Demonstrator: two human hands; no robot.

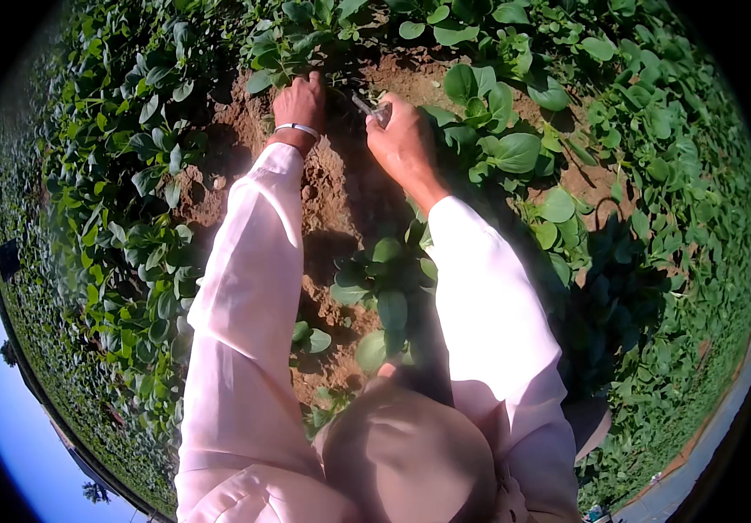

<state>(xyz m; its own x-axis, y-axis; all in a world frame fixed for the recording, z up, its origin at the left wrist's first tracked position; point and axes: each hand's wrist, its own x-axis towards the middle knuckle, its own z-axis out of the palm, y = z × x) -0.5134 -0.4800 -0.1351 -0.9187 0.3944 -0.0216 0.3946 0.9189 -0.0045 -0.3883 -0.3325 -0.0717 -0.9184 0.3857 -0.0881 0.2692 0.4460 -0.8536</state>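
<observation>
My left hand, with a pale band at its wrist, is closed low among the plants at the far side of a bare soil patch. What its fingers hold, if anything, is hidden. Just right of it, my right hand is closed around a small hand tool with a narrow grey end pointing up and left, toward my left hand. The tool's exact kind cannot be made out. Beyond my left hand stands a leafy green plant. Another broad-leaved plant grows to the right of my right hand.
Brown, clumpy soil lies between my forearms. Nearer me, a smaller leafy plant grows between my arms. Dense green rows stretch along the left, and more leaves cover the right. My knee fills the lower middle.
</observation>
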